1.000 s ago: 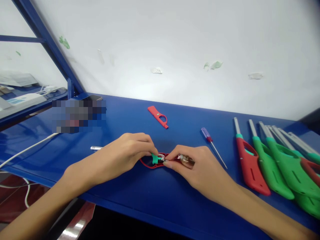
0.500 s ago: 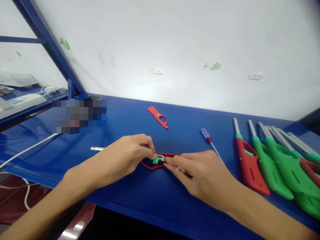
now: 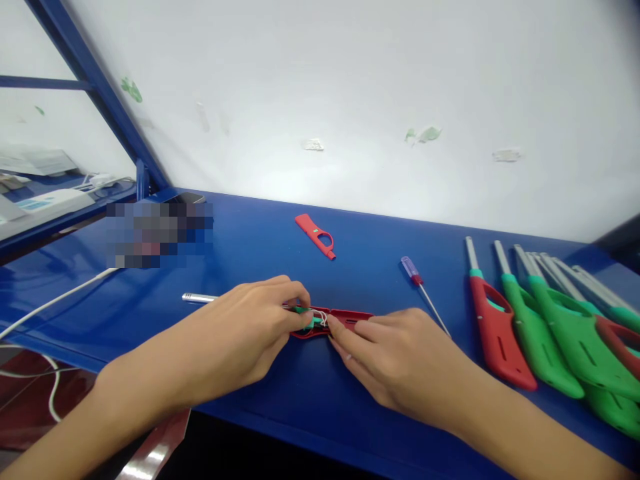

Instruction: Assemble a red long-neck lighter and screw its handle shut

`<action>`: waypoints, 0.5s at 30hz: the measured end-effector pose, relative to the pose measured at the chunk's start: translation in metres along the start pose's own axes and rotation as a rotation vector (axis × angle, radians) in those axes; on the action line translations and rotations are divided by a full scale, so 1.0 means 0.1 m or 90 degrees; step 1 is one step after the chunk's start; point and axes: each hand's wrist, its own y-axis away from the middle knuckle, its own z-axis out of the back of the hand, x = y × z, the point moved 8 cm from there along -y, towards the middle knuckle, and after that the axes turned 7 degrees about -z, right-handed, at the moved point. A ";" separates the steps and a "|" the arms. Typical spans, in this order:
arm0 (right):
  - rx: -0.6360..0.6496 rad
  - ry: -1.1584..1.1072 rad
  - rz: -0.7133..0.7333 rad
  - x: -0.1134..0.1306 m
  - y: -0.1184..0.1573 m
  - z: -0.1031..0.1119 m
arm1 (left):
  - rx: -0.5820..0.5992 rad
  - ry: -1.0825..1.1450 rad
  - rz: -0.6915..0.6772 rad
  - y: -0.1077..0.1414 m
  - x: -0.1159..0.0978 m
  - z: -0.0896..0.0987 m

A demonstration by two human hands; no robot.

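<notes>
An opened red gas lighter casing half lies on the blue table between my hands, its inner side up. White wires and a green trigger piece show inside it. My left hand pinches at the green piece, over the casing's left end. A silver tube sticks out from behind that hand. My right hand has its thumb and index finger closed on the casing's near edge beside the wires. What lies beneath its curled fingers is hidden.
The matching red casing half lies farther back. A purple-handled screwdriver rests to its right. Several assembled lighters, a red one and green ones among them, lie at the right. A white cable crosses the left side.
My left hand has shifted slightly and now covers the trigger-loop end of the casing. My right hand has slid a little nearer me, uncovering more of the casing's right part.
</notes>
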 end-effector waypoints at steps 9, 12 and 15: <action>-0.003 -0.210 -0.224 -0.30 0.01 -0.04 | -0.035 0.028 0.009 0.01 -0.04 0.02; 0.013 -0.261 -0.290 -0.41 0.01 -0.09 | -0.030 0.042 0.000 0.00 -0.06 0.03; 0.034 -0.270 -0.296 -0.44 -0.01 -0.11 | -0.027 0.049 0.005 0.00 -0.07 0.03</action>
